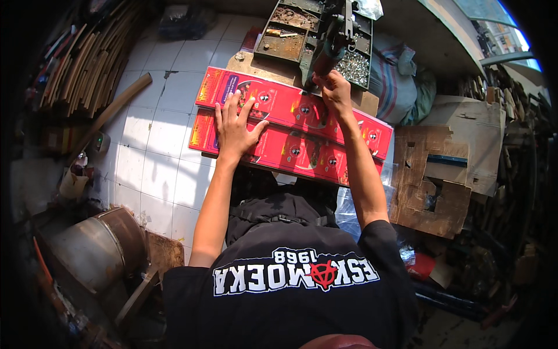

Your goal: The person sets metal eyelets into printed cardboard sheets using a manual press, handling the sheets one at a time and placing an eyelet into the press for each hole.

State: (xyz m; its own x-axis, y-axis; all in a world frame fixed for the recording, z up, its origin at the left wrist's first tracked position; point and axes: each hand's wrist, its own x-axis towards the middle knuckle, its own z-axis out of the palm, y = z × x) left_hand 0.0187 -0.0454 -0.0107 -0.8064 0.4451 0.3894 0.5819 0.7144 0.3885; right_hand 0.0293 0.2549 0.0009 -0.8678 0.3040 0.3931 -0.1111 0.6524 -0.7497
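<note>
Two long red printed card strips lie across a board in front of me, the far one partly over the near one. My left hand is flat on their left part, fingers spread. At the far edge of the upper red strip, my right hand is closed beside the lower end of a dark metal hand press. Its fingers curl together; whatever they hold is hidden. Metal trays flank the press: the right tray holds many small shiny metal pieces, the left tray small loose bits.
Stacked cardboard strips stand at the far left. A woven sack sits right of the trays, with cut cardboard sheets nearer. At lower left is a metal drum. A long brown strip leans over the white tiled floor.
</note>
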